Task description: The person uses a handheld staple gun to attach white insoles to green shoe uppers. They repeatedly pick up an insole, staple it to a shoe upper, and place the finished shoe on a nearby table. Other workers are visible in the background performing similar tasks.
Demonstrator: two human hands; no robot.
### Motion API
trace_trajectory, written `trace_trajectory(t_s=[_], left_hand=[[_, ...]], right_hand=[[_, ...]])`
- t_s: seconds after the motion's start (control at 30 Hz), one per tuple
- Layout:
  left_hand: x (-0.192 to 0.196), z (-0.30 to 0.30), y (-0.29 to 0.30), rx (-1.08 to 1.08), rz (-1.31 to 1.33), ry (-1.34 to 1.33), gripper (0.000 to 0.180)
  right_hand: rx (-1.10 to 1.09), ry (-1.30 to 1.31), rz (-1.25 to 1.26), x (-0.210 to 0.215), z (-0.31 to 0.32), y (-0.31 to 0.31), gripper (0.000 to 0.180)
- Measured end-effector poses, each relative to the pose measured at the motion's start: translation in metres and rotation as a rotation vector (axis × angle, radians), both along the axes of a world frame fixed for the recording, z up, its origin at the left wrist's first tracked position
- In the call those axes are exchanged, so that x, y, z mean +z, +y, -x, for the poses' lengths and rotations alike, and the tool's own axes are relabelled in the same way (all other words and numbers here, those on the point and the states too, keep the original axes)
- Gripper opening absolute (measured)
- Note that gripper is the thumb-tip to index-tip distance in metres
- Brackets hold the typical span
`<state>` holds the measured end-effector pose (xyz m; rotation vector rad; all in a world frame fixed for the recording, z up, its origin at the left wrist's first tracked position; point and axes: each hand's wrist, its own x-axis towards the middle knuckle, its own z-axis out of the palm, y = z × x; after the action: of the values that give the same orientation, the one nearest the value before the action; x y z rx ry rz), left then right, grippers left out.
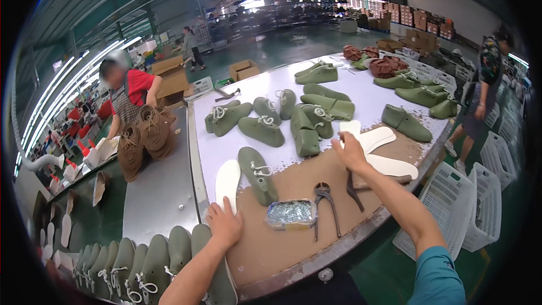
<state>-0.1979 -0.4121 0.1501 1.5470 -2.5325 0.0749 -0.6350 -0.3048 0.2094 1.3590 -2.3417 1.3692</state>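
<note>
Left hand [224,225]: lower centre, fingers spread flat, empty, steadying beside white flat insole [227,183].
Right hand [348,151]: centre right, fingers narrow, pinching white insole stack [379,138] for picking.

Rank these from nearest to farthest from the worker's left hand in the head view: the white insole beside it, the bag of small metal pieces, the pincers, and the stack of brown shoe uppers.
From the left hand:
1. White insole, just above the hand, touching or nearly so.
2. Bag of small metal pieces, to its right.
3. Pincers, farther right, past the bag.
4. Stack of brown shoe uppers, far up on the left, on the neighbouring table.
</note>
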Motion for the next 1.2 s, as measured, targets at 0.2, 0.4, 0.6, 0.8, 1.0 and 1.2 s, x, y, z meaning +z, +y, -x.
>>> trace_trajectory(t_s=[0.2, 0.4, 0.6, 0.8, 1.0, 1.2], left_hand=[[-0.006, 0.02, 0.007, -0.016, -0.073, 0.07, 0.076], [0.002, 0.009, 0.014, -0.012, -0.1, 0.06, 0.073], [0.004, 0.01, 0.002, 0.039, -0.207, 0.113, 0.076], [0.05, 0.014, -0.015, 0.118, -0.38, 0.611, 0.088], [0.11, -0.01, 0.063, 0.122, -0.193, 1.123, 0.061], [0.091, -0.024, 0.207, -0.174, -0.395, 1.436, 0.073]], right_hand=[[-0.146, -0.112, -0.046, -0.037, 0.09, -0.109, 0.063], [-0.2, 0.002, -0.121, -0.03, 0.057, -0.116, 0.046], [-0.16, -0.195, -0.171, -0.012, 0.005, -0.028, 0.054], [0.007, -0.995, 0.101, 0.007, 0.025, 0.074, 0.046], [0.353, -1.135, 0.394, 0.032, -0.065, 0.185, 0.046], [0.374, -0.85, 0.568, 0.052, -0.196, 0.296, 0.051]])
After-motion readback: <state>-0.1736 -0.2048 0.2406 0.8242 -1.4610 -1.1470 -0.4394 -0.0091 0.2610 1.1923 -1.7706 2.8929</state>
